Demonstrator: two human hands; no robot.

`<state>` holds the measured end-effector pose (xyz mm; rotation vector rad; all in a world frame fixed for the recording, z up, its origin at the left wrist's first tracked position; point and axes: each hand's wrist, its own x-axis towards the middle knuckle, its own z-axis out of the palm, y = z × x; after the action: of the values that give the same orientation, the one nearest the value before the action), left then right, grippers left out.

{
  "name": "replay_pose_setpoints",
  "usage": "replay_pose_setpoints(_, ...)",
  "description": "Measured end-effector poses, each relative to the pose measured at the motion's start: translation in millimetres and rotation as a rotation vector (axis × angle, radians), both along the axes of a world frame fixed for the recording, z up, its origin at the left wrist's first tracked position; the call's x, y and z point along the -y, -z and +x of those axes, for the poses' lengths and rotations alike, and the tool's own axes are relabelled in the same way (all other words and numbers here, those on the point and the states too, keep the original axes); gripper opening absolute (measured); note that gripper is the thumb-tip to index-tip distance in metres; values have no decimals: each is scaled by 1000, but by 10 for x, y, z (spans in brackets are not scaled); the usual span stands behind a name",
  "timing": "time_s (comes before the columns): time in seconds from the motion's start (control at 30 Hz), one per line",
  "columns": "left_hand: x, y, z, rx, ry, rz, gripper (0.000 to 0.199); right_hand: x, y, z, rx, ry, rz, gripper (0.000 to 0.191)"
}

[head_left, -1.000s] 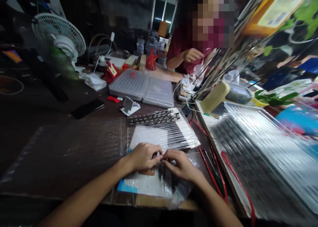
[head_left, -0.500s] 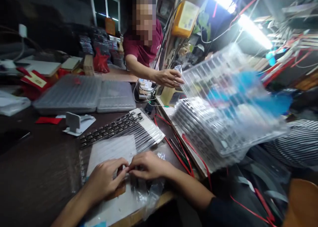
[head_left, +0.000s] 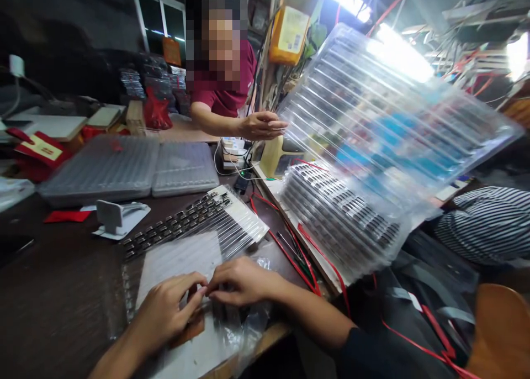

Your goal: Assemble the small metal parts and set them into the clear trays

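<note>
The clear ribbed tray (head_left: 234, 232) lies aslant on the counter (head_left: 62, 290), and just nearer than it the left hand (head_left: 165, 301) and right hand (head_left: 244, 279) meet fingertip to fingertip; anything pinched between them is too small to make out. Beneath the hands a white sheet (head_left: 178, 257) runs up to the tray's near side, with a flat brown piece (head_left: 190, 329) and crumpled clear film (head_left: 244, 329) on the side of it away from the tray. The counter's wooden front edge (head_left: 267, 340) passes close on that same near side, while its dark top stretches widely to the left of the tray, as far as a phone (head_left: 14, 249). Room is tighter to the right of the tray: a red strap (head_left: 300, 263) runs just beside it, then a pale ledge (head_left: 275, 194) bearing a stack of clear trays (head_left: 339, 219). Dark pieces (head_left: 178, 221) fill the ribbed tray's far rows, and its nearer grooves show as bright lines. The top of the stack also shows dark pieces in rows; above it tilts a lifted tray (head_left: 385, 114), see-through, its left edge at a co-worker's hand (head_left: 265, 126). Beyond the ribbed tray are a phone stand (head_left: 118, 219) and two grey cases (head_left: 99, 166), side by side, contents indistinct.
</note>
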<state>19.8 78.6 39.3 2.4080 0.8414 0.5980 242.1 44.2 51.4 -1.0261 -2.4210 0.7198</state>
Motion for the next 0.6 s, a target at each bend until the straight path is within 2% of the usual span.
replay_pose_setpoints(0.2, 9, -50, -14, -37, 30, -87, 18, 5, -10, 0, 13, -1, 13, 16)
replay_pose_setpoints(0.4, 4, 62, -15, 17, 3, -31, 25, -5, 41, 14, -14, -6, 35, 18)
replay_pose_setpoints(0.6, 4, 130, -32, 36, -4, 11, 21, -8, 33, 10, 3, -14, 23, 18)
